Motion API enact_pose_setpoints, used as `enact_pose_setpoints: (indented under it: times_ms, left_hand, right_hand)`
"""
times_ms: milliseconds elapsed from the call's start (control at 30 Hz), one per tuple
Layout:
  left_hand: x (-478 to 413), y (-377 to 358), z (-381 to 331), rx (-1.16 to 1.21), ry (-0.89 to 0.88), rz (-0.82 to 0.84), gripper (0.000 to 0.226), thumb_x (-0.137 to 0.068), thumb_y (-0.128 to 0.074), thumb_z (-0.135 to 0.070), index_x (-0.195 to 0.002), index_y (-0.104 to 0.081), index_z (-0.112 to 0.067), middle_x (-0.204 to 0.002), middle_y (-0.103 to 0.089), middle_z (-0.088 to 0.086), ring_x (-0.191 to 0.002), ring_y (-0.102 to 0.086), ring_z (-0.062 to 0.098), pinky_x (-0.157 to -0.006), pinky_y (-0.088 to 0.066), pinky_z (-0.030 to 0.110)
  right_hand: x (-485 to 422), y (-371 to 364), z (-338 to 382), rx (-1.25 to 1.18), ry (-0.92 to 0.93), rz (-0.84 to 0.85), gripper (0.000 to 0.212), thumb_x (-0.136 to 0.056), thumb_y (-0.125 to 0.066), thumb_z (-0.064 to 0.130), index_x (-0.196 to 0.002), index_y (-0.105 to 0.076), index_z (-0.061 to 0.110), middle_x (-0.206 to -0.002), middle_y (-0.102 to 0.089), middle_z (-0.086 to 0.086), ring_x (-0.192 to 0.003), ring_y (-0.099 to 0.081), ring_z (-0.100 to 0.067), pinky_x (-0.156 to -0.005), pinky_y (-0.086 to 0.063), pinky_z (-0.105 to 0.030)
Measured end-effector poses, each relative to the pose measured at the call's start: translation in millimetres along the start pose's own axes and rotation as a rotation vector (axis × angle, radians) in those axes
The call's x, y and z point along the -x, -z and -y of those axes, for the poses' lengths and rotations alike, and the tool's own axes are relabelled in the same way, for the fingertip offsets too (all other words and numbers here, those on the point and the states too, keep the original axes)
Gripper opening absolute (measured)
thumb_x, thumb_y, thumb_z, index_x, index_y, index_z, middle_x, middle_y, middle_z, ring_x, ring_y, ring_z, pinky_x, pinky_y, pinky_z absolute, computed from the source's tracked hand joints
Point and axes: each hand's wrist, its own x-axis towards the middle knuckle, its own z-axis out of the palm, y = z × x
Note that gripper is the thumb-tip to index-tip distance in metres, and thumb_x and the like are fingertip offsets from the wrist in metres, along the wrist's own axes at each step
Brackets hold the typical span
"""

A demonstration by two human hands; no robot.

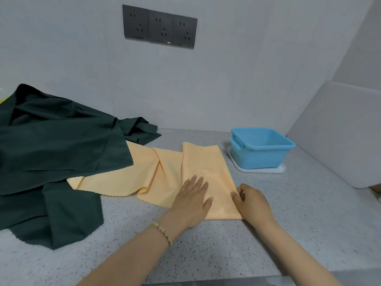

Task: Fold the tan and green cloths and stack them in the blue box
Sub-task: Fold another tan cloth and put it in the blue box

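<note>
Head view: left hand (pixel 191 200) flat, fingers straight, pinning tan cloth (pixel 160 172) at frame ctr to set fold; right hand (pixel 250 200) pinches its rt edge. Green cloth (pixel 57 145) left, unfolded; blue box (pixel 260 148) right, appears empty.

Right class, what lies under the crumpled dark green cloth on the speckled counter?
The left part of the pale tan cloth slips under the edge of the crumpled dark green cloth. How far it runs, and anything else beneath, is covered.
</note>
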Motion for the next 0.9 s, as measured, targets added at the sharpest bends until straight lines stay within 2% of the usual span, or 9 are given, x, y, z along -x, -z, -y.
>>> enact_pose_setpoints:
  times_ms: [67,133,200,233,267,333,433,667,900]
  left_hand:
    - [-4,-7,2,-0.022,0.021,0.057,0.06,-0.103,-0.014,-0.043,-0.153,0.001,-0.016,-0.16,0.009,0.002,-0.146,0.013,0.016,-0.118,0.011,0.031]
    - [-6,-10,5,-0.043,0.019,0.07,0.061,-0.102,-0.014,-0.044,-0.153,0.005,-0.015,-0.16,0.011,0.003,-0.146,0.013,0.015,-0.118,0.011,0.032]
    - [-7,-12,5,-0.056,0.018,0.072,0.063,-0.102,-0.013,-0.045,-0.152,0.007,-0.013,-0.16,0.012,0.003,-0.146,0.013,0.015,-0.118,0.01,0.032]
    - [-8,-12,6,-0.056,0.017,0.073,0.064,-0.102,-0.013,-0.045,-0.152,0.008,-0.012,-0.16,0.013,0.003,-0.146,0.012,0.015,-0.118,0.01,0.032]
    - [-8,-12,6,-0.053,0.013,0.074,0.064,-0.102,-0.013,-0.045,-0.152,0.008,-0.011,-0.159,0.013,0.003,-0.146,0.012,0.015,-0.119,0.01,0.032]
    - [-8,-13,7,-0.05,0.006,0.071,0.065,-0.102,-0.012,-0.046,-0.152,0.008,-0.011,-0.159,0.014,0.003,-0.146,0.012,0.014,-0.119,0.01,0.032]
    - [-8,-14,7,-0.043,0.005,0.062,0.066,-0.101,-0.013,-0.047,-0.151,0.009,-0.01,-0.159,0.014,0.004,-0.146,0.012,0.014,-0.119,0.01,0.031]
    - [-7,-13,12,-0.025,-0.028,0.053,0.073,-0.099,-0.018,-0.054,-0.152,0.008,-0.01,-0.159,0.014,0.004,-0.146,0.012,0.014,-0.117,0.01,0.029]
    - [31,-6,14,-0.024,-0.13,0.151,0.102,-0.082,-0.021,-0.08,-0.15,0.016,-0.013,-0.156,0.024,0.001,-0.144,0.022,0.012,-0.117,0.013,0.028]
  right_hand:
    - [4,1,2,0.028,0.036,-0.062,0.016,-0.092,-0.052,0.032,-0.095,-0.051,0.016,-0.069,-0.055,0.005,-0.062,-0.052,-0.014,-0.054,-0.04,-0.031]
    - [9,2,4,0.077,0.149,-0.178,0.021,-0.09,-0.055,0.025,-0.109,-0.052,0.014,-0.086,-0.058,0.0,-0.072,-0.056,-0.019,-0.056,-0.04,-0.03]
    - [10,-1,11,0.133,0.338,-0.214,0.029,-0.09,-0.054,0.017,-0.118,-0.056,0.009,-0.111,-0.059,-0.009,-0.095,-0.058,-0.027,-0.077,-0.046,-0.034]
    - [8,-4,16,0.151,0.412,-0.169,0.033,-0.093,-0.051,0.015,-0.125,-0.056,0.008,-0.125,-0.056,-0.011,-0.112,-0.054,-0.029,-0.095,-0.041,-0.036]
    - [7,-7,22,0.162,0.452,-0.085,0.038,-0.097,-0.045,0.017,-0.134,-0.05,0.009,-0.139,-0.048,-0.01,-0.129,-0.043,-0.027,-0.109,-0.028,-0.034]
    - [3,-16,29,0.173,0.454,0.107,0.046,-0.102,-0.03,0.023,-0.147,-0.03,0.014,-0.155,-0.026,0.0,-0.144,-0.018,-0.015,-0.116,-0.004,-0.027]
    - [-2,-26,28,0.116,0.408,0.26,0.049,-0.104,-0.023,0.027,-0.151,-0.015,0.017,-0.159,-0.011,0.004,-0.146,-0.007,-0.008,-0.115,0.002,-0.023]
    - [-10,-17,9,0.152,0.297,0.315,0.056,-0.103,-0.018,0.039,-0.152,-0.002,0.016,-0.16,0.004,0.002,-0.146,0.003,-0.007,-0.114,0.007,-0.022]
    - [29,-6,0,0.172,0.395,0.387,0.059,-0.102,-0.016,0.042,-0.15,0.008,0.017,-0.158,0.016,0.002,-0.143,0.016,-0.006,-0.111,0.015,-0.019]
